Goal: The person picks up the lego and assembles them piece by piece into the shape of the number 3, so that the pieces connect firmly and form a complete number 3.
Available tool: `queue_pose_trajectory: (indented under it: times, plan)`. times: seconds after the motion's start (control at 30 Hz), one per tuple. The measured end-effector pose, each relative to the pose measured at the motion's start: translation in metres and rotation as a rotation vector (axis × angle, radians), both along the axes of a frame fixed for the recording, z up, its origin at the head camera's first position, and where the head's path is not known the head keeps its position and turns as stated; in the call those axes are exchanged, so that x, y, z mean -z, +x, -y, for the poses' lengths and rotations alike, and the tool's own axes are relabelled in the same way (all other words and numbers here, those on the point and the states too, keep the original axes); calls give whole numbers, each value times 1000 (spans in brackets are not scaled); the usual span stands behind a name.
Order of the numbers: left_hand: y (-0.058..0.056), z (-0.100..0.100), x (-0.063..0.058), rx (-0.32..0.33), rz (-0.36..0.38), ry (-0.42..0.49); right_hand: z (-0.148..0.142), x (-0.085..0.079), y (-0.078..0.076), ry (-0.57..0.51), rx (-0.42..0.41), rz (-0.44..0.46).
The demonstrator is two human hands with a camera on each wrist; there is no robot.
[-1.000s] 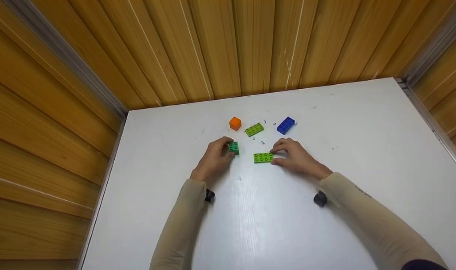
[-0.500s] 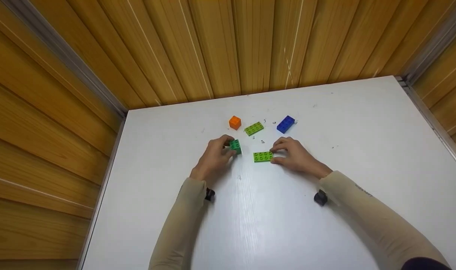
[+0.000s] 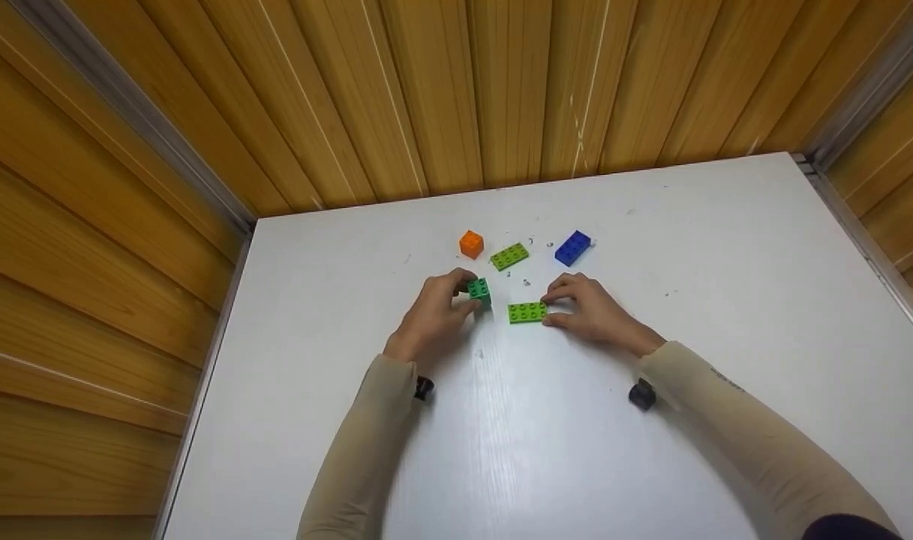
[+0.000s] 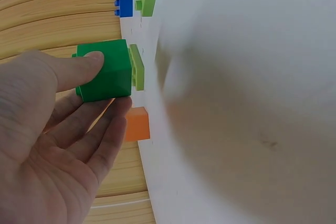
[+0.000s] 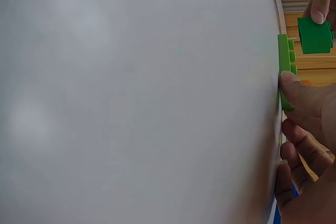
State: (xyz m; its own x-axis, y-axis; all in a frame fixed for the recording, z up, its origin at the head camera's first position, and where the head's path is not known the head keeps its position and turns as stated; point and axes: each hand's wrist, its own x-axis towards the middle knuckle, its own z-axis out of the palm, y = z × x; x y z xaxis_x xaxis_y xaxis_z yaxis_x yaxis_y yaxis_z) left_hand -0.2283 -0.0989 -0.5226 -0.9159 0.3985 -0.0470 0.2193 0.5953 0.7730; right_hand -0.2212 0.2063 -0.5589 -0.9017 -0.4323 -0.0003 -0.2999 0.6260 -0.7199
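Between thumb and fingers my left hand (image 3: 435, 309) pinches a dark green building brick (image 4: 107, 72), square with studs on top. In the left wrist view the brick is off the table. My right hand (image 3: 593, 311) holds the right end of a flat lime-green brick (image 3: 527, 313), which lies on the white table with its studs up. The green brick is to the left of this flat brick and apart from it. In the right wrist view my thumb (image 5: 290, 80) presses the flat brick's near side; the fingertips on its far side are partly hidden.
Farther back on the white table (image 3: 501, 450) lie an orange cube brick (image 3: 471, 244), a second flat lime-green brick (image 3: 509, 256) and a blue brick (image 3: 572, 248). Small dark marks dot the surface between them. A wood-patterned wall (image 3: 456, 97) stands along the table's back edge.
My left hand has lifted the dark green brick and carried it a short way right, closer to the flat lime-green brick. My right hand and the other bricks have stayed in place.
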Motion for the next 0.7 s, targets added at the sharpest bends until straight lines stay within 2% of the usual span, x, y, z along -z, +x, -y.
queue_pose_trajectory:
  times: [0.37,0.7]
  plan:
    - [1,-7,-10,62,-93,8,0,-2,0,-28,-5,0]
    - [3,-12,-12,73,-102,-2,0,0,0,-29,8,13]
